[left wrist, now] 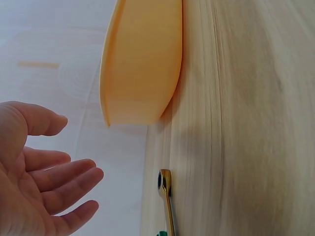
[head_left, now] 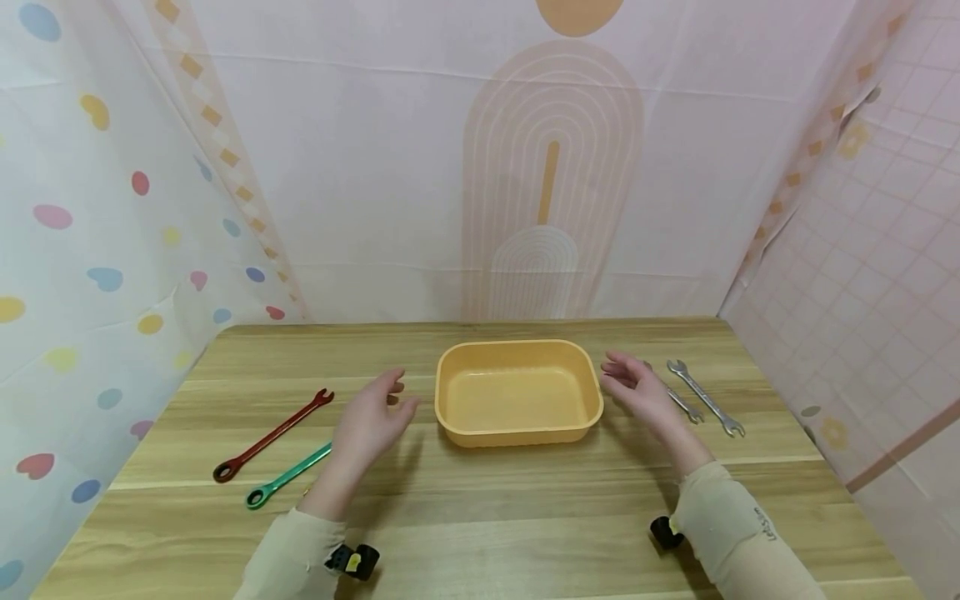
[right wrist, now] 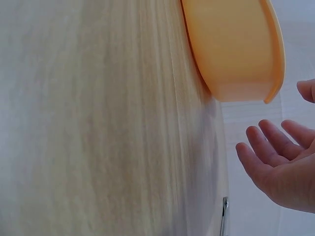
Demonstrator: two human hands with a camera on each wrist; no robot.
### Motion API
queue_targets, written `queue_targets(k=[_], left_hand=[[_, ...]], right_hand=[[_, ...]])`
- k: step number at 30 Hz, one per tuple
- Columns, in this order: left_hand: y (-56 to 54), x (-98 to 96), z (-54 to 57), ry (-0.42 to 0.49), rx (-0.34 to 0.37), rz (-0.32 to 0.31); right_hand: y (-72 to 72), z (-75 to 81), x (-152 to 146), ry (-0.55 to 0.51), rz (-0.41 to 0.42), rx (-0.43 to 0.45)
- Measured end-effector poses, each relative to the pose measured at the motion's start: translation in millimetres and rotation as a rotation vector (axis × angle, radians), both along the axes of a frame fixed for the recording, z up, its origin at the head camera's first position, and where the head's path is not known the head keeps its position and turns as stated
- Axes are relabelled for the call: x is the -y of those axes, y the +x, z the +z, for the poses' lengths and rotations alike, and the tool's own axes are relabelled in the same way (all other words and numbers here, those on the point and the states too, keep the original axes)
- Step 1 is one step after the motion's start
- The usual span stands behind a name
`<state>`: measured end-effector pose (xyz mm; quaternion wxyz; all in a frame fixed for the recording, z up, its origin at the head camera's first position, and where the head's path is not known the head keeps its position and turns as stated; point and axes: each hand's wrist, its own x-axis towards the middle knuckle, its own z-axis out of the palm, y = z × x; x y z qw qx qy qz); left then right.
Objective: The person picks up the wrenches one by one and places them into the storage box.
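A yellow-orange plastic bin (head_left: 517, 437) rests on the wooden table between the two hands, with nothing inside it. Just off its left end is the left hand (head_left: 373, 421), fingers loosely bent and holding nothing. The right hand (head_left: 637, 392) hovers close by the bin's right end, its fingers also relaxed around nothing. In both wrist views a gap shows between the fingers and the bin (left wrist: 142, 64). Left of the left hand lie a red wrench (head_left: 273, 437) and a green wrench (head_left: 288, 477). A gold wrench (left wrist: 169, 201), mostly hidden by the left arm in the head view, lies near them.
Two silver wrenches lie at the right: one farther out (head_left: 705, 397), the other (head_left: 684, 403) partly behind the right hand. Patterned curtains (head_left: 360, 192) hang behind the table (head_left: 510, 533) and along both sides. Each wrist wears a small black camera (head_left: 363, 562).
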<state>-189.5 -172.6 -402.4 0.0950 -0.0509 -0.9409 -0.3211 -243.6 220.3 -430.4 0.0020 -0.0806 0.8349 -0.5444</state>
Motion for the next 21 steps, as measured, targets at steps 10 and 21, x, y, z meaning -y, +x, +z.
queue_targets(k=[10,21], left_hand=[[5.8,8.6,-7.0,-0.156,-0.138,0.039],[10.0,18.9,-13.1,-0.238,-0.205,0.034]], right_hand=[[-0.4,-1.1,3.7,0.012,0.016,0.018],[1.1,-1.5,6.0,0.007,0.045,0.047]])
